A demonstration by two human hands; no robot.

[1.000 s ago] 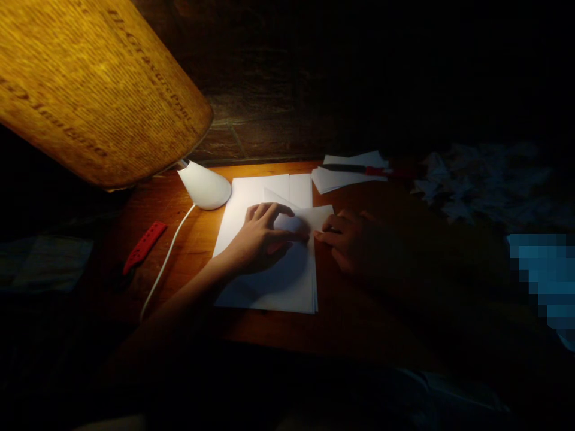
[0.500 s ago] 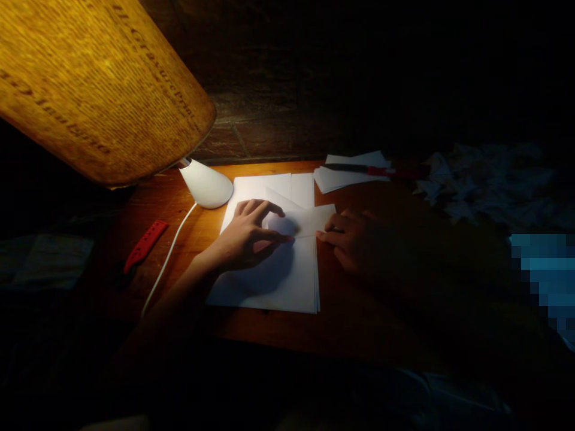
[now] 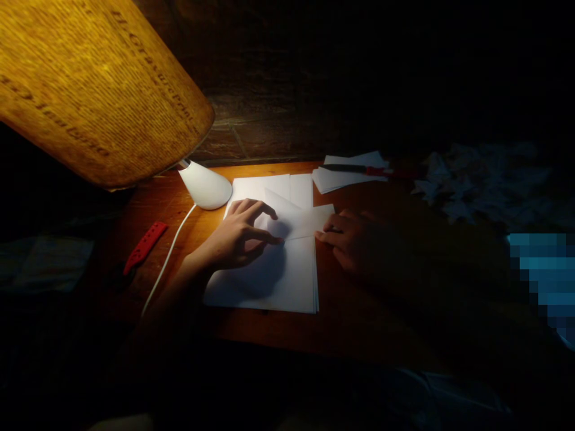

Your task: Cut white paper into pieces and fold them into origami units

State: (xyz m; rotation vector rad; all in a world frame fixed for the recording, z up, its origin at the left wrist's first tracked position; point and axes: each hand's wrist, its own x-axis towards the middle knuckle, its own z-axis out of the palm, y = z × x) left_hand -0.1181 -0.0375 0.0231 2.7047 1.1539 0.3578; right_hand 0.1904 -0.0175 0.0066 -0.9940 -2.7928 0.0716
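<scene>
A small folded piece of white paper (image 3: 312,221) lies over a stack of larger white sheets (image 3: 299,278) under the lamp light. Its right end sticks out past the edge of the stack. At that end the fingers of my right hand (image 3: 348,238) are closed on the corner, the rest of the hand in deep shadow. My left hand (image 3: 240,233) is at the paper's left part with thumb and fingers apart. Whether its fingertips touch the paper cannot be made out.
A lamp with a printed yellow shade (image 3: 112,90) and white base (image 3: 206,187) stands at left, its white cord (image 3: 171,254) running forward. A red-handled tool (image 3: 146,246) lies beside it. Behind are paper pieces (image 3: 336,179) under a dark-and-red tool (image 3: 345,169); folded paper shapes (image 3: 467,179) heap at right.
My left hand has slid a little to the left along the paper, away from my right hand. My right hand keeps its hold on the paper's right corner.
</scene>
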